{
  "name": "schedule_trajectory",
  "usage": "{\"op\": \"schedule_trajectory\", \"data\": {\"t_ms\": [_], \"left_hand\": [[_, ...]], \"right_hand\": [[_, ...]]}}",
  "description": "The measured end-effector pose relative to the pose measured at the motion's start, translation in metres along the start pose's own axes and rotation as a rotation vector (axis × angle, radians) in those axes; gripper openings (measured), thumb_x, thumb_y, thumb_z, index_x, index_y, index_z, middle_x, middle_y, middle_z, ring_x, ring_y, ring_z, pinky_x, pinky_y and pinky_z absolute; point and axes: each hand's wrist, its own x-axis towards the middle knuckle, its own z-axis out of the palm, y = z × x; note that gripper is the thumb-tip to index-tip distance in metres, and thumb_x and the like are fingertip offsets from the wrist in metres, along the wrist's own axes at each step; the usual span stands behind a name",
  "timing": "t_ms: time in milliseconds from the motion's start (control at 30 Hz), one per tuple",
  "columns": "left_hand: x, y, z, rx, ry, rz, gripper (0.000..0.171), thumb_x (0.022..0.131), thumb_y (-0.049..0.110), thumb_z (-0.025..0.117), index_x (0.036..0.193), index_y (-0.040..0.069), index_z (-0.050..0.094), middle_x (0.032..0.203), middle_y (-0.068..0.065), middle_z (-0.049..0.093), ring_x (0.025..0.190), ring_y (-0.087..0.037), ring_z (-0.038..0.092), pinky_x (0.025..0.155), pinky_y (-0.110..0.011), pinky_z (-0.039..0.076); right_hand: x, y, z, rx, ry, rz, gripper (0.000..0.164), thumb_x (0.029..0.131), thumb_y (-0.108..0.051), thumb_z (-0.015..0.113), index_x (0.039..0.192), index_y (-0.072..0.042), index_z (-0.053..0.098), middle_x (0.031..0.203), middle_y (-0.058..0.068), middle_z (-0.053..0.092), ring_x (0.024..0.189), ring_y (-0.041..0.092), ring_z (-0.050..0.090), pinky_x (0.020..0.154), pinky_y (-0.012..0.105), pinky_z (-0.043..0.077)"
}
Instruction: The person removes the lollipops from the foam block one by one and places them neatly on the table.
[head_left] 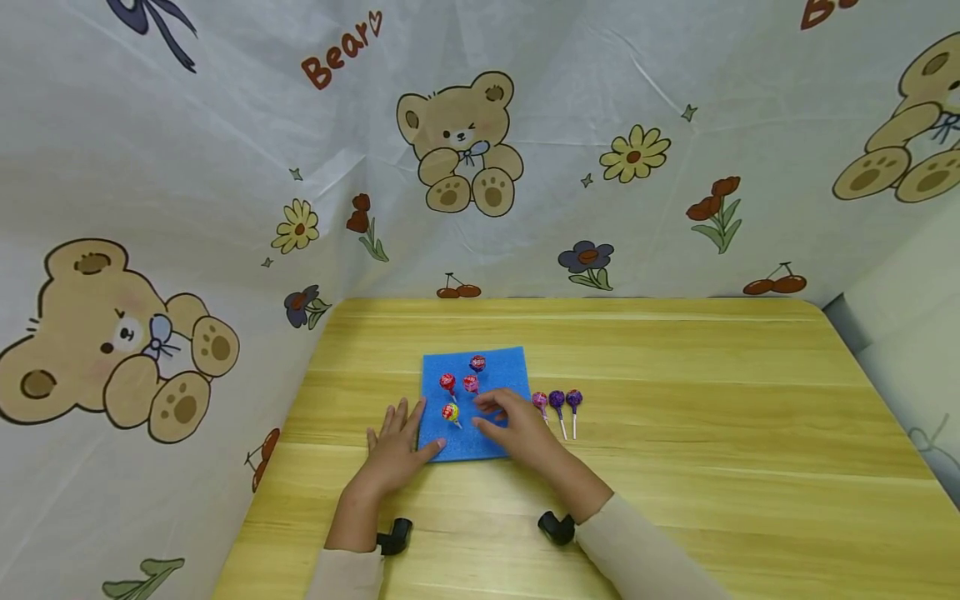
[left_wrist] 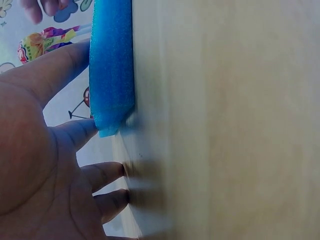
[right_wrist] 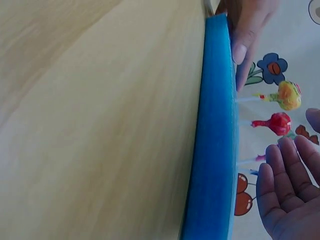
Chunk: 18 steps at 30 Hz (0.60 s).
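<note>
A blue foam block [head_left: 472, 447] lies flat on the table, with several lollipops standing in it on their sticks. Among them are a yellow lollipop [head_left: 450, 412], a red one [head_left: 447, 382] and a pink one [head_left: 471, 383]; a darker red one [head_left: 477, 363] stands farthest back. My left hand [head_left: 393, 457] steadies the block at its left, fingers spread, the thumb on its top by the front corner. Above the block's right part hovers my right hand [head_left: 521, 429], fingers loosely bent. In the right wrist view that hand [right_wrist: 295, 205] shows its palm, nothing held.
Just right of the block, three more lollipops lie on the wooden table [head_left: 712, 433] in a row: a pink one [head_left: 540, 400], a purple one [head_left: 557, 400] and another purple one [head_left: 574, 398]. A bear-patterned cloth [head_left: 540, 100] hangs behind and at the left.
</note>
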Motion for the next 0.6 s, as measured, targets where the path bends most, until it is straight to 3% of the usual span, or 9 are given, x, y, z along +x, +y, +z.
{"op": "schedule_trajectory", "data": {"t_ms": [367,600], "left_hand": [[-0.001,0.0,-0.001,0.001,0.003,0.008,0.086,0.096,0.059,0.058,0.164,0.026,0.016,0.172,-0.015,0.005,0.158,-0.041,-0.006,0.116,-0.077,-0.008],[-0.002,-0.001,-0.001,0.002,-0.002,0.015,0.085,0.097,0.058,0.058,0.164,0.025,0.017,0.171,-0.016,0.006,0.158,-0.041,-0.004,0.116,-0.077,-0.006]], "right_hand": [[0.007,-0.003,0.01,0.011,-0.045,-0.025,0.033,0.096,-0.02,0.07,0.125,-0.004,0.066,0.119,0.008,0.069,0.11,0.026,0.067,0.094,0.044,0.056],[0.009,-0.005,0.014,0.007,-0.06,-0.033,0.032,0.097,-0.023,0.07,0.125,-0.01,0.066,0.122,0.005,0.069,0.11,0.024,0.068,0.094,0.043,0.056]]}}
